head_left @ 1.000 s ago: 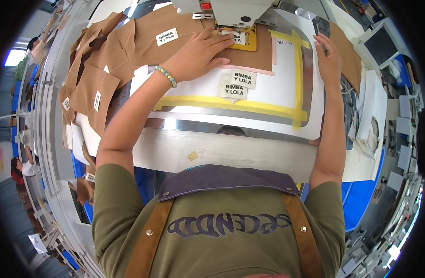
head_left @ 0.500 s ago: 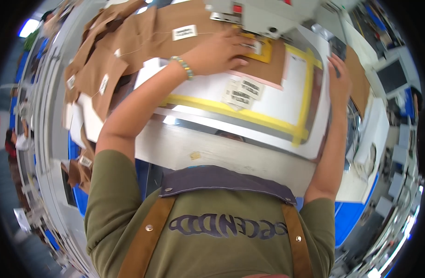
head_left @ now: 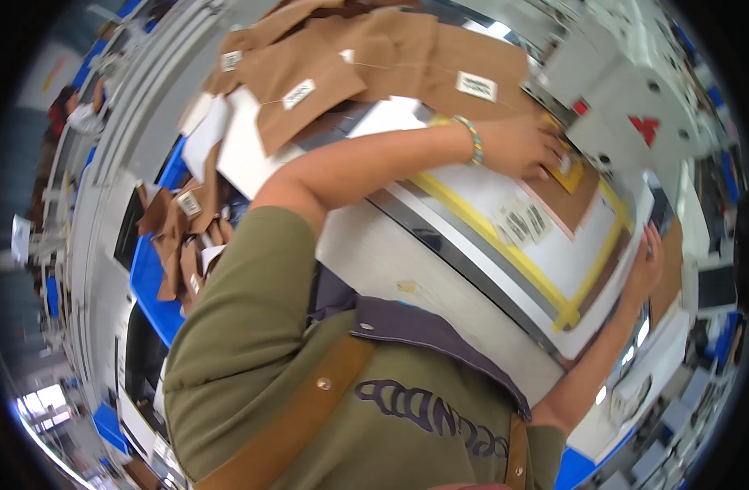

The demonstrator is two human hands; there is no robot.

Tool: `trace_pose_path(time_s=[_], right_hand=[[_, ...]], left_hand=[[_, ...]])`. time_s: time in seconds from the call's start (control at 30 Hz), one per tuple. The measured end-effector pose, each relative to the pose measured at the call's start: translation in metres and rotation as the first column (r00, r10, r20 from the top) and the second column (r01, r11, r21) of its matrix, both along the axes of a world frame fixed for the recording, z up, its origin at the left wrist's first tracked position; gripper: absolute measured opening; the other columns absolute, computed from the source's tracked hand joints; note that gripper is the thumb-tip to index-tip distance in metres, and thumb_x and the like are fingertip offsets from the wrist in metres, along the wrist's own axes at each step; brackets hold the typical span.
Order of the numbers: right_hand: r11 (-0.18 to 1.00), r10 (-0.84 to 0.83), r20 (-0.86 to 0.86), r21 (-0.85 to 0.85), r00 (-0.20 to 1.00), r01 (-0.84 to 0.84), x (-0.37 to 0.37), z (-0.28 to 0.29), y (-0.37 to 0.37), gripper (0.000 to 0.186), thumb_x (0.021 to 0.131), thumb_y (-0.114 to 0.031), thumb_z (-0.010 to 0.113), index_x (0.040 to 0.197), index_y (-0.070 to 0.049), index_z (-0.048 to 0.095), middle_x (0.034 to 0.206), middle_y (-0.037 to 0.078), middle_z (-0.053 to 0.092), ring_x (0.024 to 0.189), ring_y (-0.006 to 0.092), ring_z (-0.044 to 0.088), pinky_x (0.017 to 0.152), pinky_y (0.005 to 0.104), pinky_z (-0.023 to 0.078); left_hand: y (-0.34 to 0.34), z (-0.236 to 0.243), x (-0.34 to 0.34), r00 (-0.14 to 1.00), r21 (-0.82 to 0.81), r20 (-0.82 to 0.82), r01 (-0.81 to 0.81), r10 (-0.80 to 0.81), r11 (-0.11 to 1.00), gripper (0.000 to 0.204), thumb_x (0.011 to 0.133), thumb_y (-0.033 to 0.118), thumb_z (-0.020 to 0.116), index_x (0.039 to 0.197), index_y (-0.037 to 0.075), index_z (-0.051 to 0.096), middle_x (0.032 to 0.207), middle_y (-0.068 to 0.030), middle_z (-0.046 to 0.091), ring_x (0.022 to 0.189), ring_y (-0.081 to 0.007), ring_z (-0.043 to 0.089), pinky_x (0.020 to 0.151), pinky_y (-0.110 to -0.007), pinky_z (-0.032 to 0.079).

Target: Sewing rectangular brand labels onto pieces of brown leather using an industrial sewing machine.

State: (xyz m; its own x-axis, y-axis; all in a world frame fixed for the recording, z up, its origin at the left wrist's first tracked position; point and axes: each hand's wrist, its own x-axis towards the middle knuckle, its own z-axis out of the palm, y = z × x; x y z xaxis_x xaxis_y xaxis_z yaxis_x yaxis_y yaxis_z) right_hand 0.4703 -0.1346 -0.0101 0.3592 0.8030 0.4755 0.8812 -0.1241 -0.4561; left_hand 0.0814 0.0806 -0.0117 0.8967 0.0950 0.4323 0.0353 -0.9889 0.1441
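The brown panel (head_left: 564,204) lies partly beneath the yellow plate (head_left: 567,180) at the machine (head_left: 624,114), the left hand (head_left: 523,147) resting open-fingered on the plate, the right hand (head_left: 646,265), fingers extended, beside the taped board (head_left: 572,269), brown pieces (head_left: 309,86) heaped leftward.

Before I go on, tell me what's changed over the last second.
The head view has turned: the sewing machine, yellow frame and white board appear farther right, tilted clockwise. Nothing was visibly taken or let go. Unchanged: the left hand at the frame, the right hand near the board's right edge, loose labels on the board.
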Motion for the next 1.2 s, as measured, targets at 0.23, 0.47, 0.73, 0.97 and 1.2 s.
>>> trace_pose_path(time_s=[0.23, 0.47, 0.73, 0.97, 1.2], right_hand=[[0.995, -0.06, -0.016, 0.074, 0.998, 0.061, -0.035, 0.005, 0.005, 0.022, 0.104, -0.022, 0.071, 0.119, -0.01, 0.081, 0.133, 0.009, 0.076, 0.126, 0.0278, 0.069, 0.108, 0.038, 0.052], [0.996, -0.06, -0.018, 0.065, 0.998, 0.061, -0.032, 0.003, -0.007, 0.022, 0.107, -0.019, 0.068, 0.123, -0.01, 0.08, 0.135, 0.005, 0.076, 0.12, 0.0185, 0.069, 0.094, 0.0306, 0.055], [0.955, 0.294, -0.111, 0.075, 0.949, -0.287, -0.119, 0.045, -0.005, 0.02, 0.1, -0.014, 0.07, 0.117, -0.008, 0.08, 0.129, 0.009, 0.077, 0.121, 0.0295, 0.071, 0.107, 0.0407, 0.053], [0.888, 0.439, 0.258, -0.268, 0.861, -0.373, -0.156, 0.063, -0.017, 0.022, 0.098, -0.017, 0.074, 0.118, -0.007, 0.078, 0.127, 0.007, 0.077, 0.114, 0.0317, 0.07, 0.101, 0.0429, 0.055], [0.897, 0.407, 0.23, -0.284, 0.884, -0.339, -0.159, 0.069, -0.039, 0.023, 0.098, -0.017, 0.075, 0.117, -0.006, 0.078, 0.122, 0.009, 0.078, 0.111, 0.0317, 0.071, 0.097, 0.0427, 0.056]], left_hand=[[0.014, 0.009, -0.007, 0.998, -0.183, -0.061, -0.027, 0.016, 0.983, 0.036, 0.105, 0.028, 0.068, 0.137, 0.012, 0.074, 0.151, -0.0114, 0.065, 0.142, -0.0343, 0.053, 0.12, -0.045, 0.044], [0.012, 0.022, -0.02, 0.975, -0.26, -0.14, -0.203, 0.171, 0.944, 0.042, 0.1, 0.026, 0.076, 0.135, 0.004, 0.07, 0.147, -0.011, 0.06, 0.136, -0.0327, 0.059, 0.113, -0.041, 0.051], [0.031, 0.017, -0.043, 0.974, -0.248, -0.08, -0.225, 0.211, 0.942, 0.062, 0.088, 0.038, 0.089, 0.14, 0.011, 0.068, 0.145, -0.0093, 0.058, 0.141, -0.0309, 0.052, 0.121, -0.043, 0.044], [0.042, 0.009, -0.043, 0.969, -0.276, -0.122, -0.243, 0.217, 0.93, 0.074, 0.082, 0.044, 0.094, 0.143, 0.012, 0.066, 0.142, -0.0097, 0.056, 0.142, -0.0297, 0.05, 0.122, -0.041, 0.042], [0.028, 0.001, -0.032, 0.98, -0.308, -0.021, -0.193, 0.196, 0.932, 0.065, 0.082, 0.051, 0.091, 0.133, 0.015, 0.074, 0.133, -0.0098, 0.06, 0.132, -0.0309, 0.054, 0.115, -0.042, 0.046]])
